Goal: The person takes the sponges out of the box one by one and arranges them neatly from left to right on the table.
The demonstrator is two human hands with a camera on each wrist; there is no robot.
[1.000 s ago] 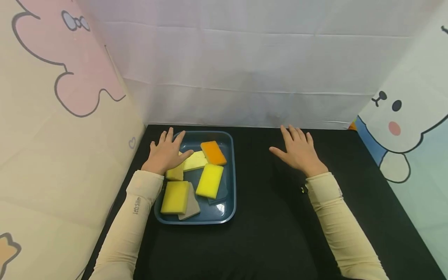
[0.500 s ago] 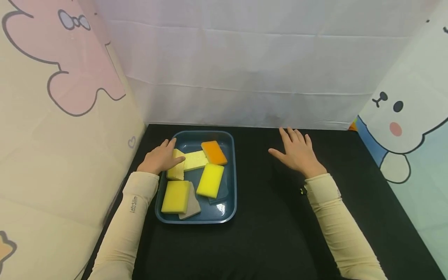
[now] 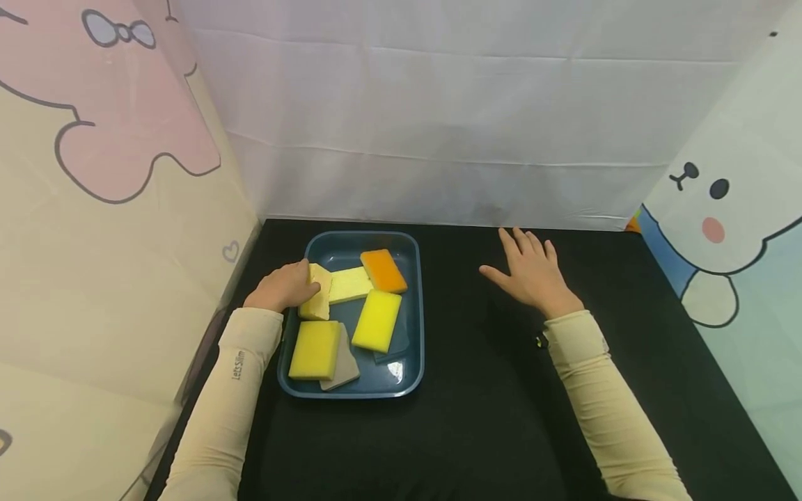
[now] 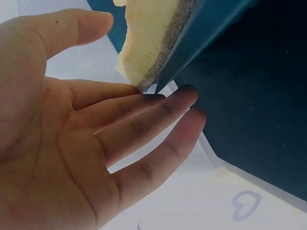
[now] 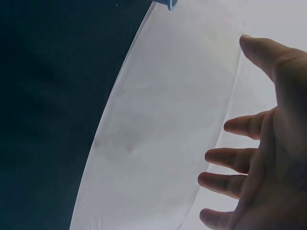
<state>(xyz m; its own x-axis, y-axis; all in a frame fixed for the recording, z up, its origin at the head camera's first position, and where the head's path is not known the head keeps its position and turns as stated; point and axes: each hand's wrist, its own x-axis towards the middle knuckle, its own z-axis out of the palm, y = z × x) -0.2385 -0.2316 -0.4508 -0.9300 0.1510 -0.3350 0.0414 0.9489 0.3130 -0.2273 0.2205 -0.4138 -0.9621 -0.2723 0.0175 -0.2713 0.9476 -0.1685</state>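
Note:
A blue tray (image 3: 413, 334) on the black table holds several sponges. At its left rim my left hand (image 3: 280, 285) reaches over a pale yellow sponge (image 3: 319, 296) with a ragged edge. In the left wrist view this sponge (image 4: 151, 38) shows a brownish-grey scouring layer; the thumb (image 4: 91, 26) stands apart from it. The fingers are nearly straight, and the index fingertip lies at the sponge's edge; whether it touches I cannot tell. My right hand (image 3: 535, 278) is spread over the table right of the tray, holding nothing, as the right wrist view also shows.
Also in the tray are an orange sponge (image 3: 383, 271), a flat light-yellow sponge (image 3: 349, 284), a bright yellow sponge (image 3: 377, 320), and another yellow sponge (image 3: 313, 351) overlapping a grey pad (image 3: 344, 362). A white cloth wall (image 3: 438, 139) rises behind the table.
My left hand has come down and back from above the tray's upper left to the ragged sponge, its fingers dropping out of sight. My right hand has hardly moved.

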